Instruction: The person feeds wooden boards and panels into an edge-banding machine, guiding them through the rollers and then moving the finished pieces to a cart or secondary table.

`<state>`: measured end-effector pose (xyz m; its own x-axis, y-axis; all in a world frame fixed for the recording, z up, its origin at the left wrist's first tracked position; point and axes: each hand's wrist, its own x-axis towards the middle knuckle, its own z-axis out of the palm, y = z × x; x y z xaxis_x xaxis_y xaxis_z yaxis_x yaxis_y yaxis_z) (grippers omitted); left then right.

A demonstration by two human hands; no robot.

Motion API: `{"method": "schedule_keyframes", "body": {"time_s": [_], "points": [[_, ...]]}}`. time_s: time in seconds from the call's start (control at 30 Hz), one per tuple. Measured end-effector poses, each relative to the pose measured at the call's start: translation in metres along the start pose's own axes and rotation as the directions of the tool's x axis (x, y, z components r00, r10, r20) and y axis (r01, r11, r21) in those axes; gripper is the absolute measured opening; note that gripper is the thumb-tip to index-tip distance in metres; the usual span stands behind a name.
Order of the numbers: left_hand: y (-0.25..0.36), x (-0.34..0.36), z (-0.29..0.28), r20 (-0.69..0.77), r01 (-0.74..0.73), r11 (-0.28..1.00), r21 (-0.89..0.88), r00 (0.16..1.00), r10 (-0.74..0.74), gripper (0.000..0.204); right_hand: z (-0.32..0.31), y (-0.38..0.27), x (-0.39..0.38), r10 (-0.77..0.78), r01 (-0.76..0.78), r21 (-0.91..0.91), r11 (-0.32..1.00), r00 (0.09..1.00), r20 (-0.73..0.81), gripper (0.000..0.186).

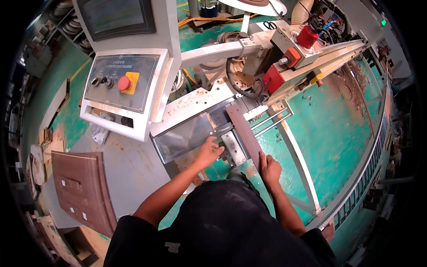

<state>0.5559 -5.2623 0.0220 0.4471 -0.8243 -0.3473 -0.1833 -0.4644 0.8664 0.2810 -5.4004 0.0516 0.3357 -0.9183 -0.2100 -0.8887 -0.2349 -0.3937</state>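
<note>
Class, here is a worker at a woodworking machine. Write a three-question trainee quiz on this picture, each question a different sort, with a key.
1. True or false: the right hand rests on the near end of the brown strip.
2. The left hand touches: A) the red button B) the metal plate C) the screen
3. Fill in: the stack of curved brown panels lies to the person's ____.

Key: 1 true; 2 B; 3 left.

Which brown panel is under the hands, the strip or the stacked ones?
The narrow brown strip on the machine's feed table: the right hand presses its near end. The stack of curved brown panels lies untouched at far left.
</note>
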Motion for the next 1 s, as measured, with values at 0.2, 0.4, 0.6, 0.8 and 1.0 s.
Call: {"method": "schedule_keyframes", "body": {"time_s": [0.2, 0.4, 0.6, 0.8, 1.0], "points": [[-0.004, 0.016, 0.050, 0.252, 0.359, 0.770, -0.528, 0.932, -0.262, 0.066, 0.015, -0.029, 0.019, -0.023, 0.022, 0.043, 0.999, 0.999, 0.031, 0.053], [0.013, 0.027, 0.067, 0.372, 0.520, 0.543, -0.659, 0.853, -0.366, 0.046, 0.027, -0.029, 0.026, -0.123, 0.127, -0.047, 0.991, 0.989, 0.084, 0.061], [0.048, 0.029, 0.079, 0.240, 0.509, 0.551, -0.661, 0.839, -0.488, 0.053, 0.028, -0.023, 0.032, -0.178, 0.188, -0.079, 0.979, 0.978, 0.111, 0.059], [0.024, 0.047, 0.113, -0.087, 0.266, 0.652, -0.710, 0.885, -0.456, 0.048, 0.020, -0.039, 0.037, -0.287, 0.289, -0.049, 0.956, 0.957, 0.045, 0.054], [0.035, 0.044, 0.110, -0.067, 0.215, 0.650, -0.729, 0.922, -0.381, 0.044, 0.034, -0.062, 0.081, -0.146, 0.126, 0.116, 0.985, 0.972, 0.185, 0.053]]}}
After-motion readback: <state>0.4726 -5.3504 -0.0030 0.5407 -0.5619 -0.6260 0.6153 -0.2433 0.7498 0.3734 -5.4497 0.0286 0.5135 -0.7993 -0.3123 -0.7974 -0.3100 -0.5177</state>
